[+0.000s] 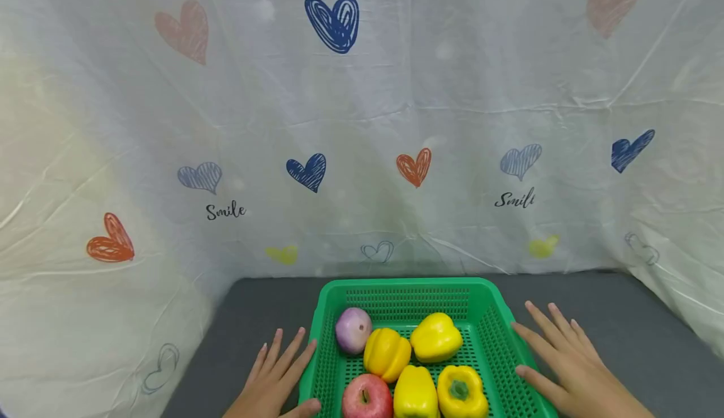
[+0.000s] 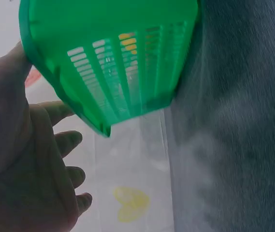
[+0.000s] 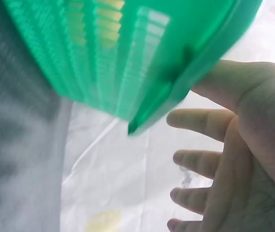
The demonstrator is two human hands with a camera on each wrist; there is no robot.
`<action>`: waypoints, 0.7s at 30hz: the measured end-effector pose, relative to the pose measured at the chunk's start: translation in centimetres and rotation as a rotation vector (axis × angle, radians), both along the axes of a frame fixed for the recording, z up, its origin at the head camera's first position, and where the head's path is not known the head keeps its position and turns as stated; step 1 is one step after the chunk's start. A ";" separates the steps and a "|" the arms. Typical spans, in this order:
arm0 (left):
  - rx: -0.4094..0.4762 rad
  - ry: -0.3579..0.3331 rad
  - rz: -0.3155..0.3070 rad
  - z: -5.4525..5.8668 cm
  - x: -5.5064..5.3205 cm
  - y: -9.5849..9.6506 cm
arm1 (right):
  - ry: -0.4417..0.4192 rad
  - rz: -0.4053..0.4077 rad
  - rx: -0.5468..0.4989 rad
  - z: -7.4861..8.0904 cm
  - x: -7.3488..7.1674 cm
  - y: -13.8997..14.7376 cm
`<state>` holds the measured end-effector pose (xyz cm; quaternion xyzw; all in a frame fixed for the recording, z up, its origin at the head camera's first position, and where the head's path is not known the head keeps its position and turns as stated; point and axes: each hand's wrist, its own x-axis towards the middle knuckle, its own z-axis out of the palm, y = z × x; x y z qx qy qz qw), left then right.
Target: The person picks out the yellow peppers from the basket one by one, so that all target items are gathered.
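Note:
A green plastic basket [image 1: 407, 285] stands on the dark table in the head view. Inside it lie a purple onion [image 1: 354, 330], a red apple [image 1: 367, 396] and several yellow bell peppers [image 1: 436, 337]. My left hand [image 1: 276, 377] is at the basket's left side, fingers spread and thumb by the rim. On the other side my right hand [image 1: 571, 368] has its fingers spread too, thumb and fingertips close to the right rim. Both wrist views show the basket's slotted outer walls beside the spread fingers; neither hand grips it.
Dark grey cloth covers the table [image 1: 266, 305]. Behind and to the left hangs a white curtain [image 1: 362, 91] printed with hearts and the word Smile, reaching down to the table's back edge.

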<state>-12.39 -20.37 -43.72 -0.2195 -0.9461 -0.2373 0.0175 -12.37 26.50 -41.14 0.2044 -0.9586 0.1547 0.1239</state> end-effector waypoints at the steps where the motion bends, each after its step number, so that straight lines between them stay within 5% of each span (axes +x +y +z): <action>1: -0.011 0.018 -0.025 0.0 0.1 0.1 | 0.035 0.028 0.010 0.0 0.0 -0.2; 7: -0.150 0.352 -0.149 -0.1 0.1 1.2 | 0.140 0.139 0.067 -0.2 -0.2 -1.8; 10: -0.143 0.485 -0.206 -0.1 0.0 1.9 | 0.147 0.179 0.080 -0.4 -0.4 -2.5; 17: 0.040 0.666 -0.388 -0.5 -0.1 3.0 | 0.261 0.322 0.111 -0.8 -1.1 -4.1; 21: 0.196 0.683 -0.508 -1.0 -0.1 3.4 | 0.250 0.344 0.095 -1.1 -1.2 -4.9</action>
